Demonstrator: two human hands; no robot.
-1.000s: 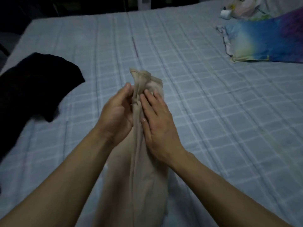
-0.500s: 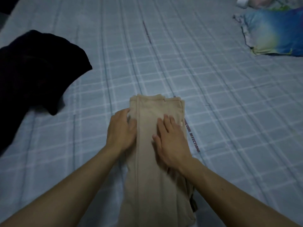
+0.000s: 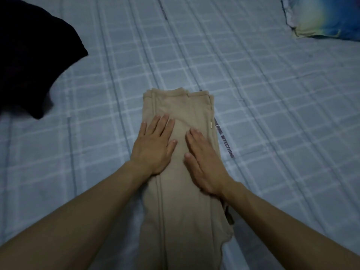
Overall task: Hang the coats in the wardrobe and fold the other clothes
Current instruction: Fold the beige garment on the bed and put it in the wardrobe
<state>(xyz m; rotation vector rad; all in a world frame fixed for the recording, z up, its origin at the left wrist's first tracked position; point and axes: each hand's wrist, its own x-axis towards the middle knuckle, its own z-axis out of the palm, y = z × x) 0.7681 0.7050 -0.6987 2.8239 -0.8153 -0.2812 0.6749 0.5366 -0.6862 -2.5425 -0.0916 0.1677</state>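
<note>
A beige garment (image 3: 181, 211), folded lengthwise into a long narrow strip, lies flat on the bed (image 3: 272, 94) and runs from the middle of the view toward me. My left hand (image 3: 153, 147) presses flat on its left half with straight fingers. My right hand (image 3: 202, 162) lies flat on its right half, fingers pointing away from me. Both palms are down and neither hand grips the cloth. A dark printed strip of lettering (image 3: 224, 137) peeks out along the garment's right edge.
A black garment (image 3: 33, 53) lies heaped at the upper left of the bed. A blue and yellow pillow (image 3: 327, 16) sits at the top right. The bed cover is pale blue with a white check.
The beige garment, held up bunched between both hands a second ago, now lies flat on the bed. Both hands have opened and slid up onto its top.
</note>
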